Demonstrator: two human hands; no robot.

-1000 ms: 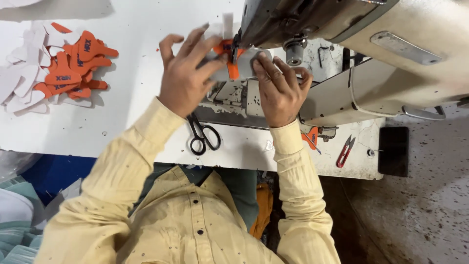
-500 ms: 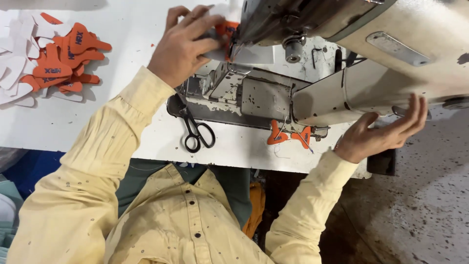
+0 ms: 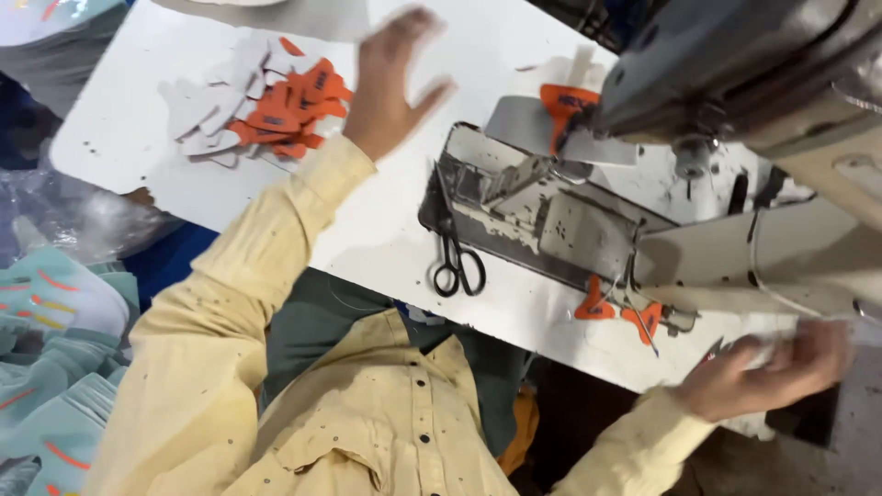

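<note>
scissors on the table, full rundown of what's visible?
The scissors are a small pair with two black loop handles and dark, slim blades. They lie flat on the white table, closed, handles toward the person and blades pointing away, close by the left edge of the sewing machine's worn base plate. Whether the tips touch the plate cannot be told. Neither hand touches them: the left hand is raised, blurred, near the orange and white cut pieces; the right hand is at the table's right end.
</note>
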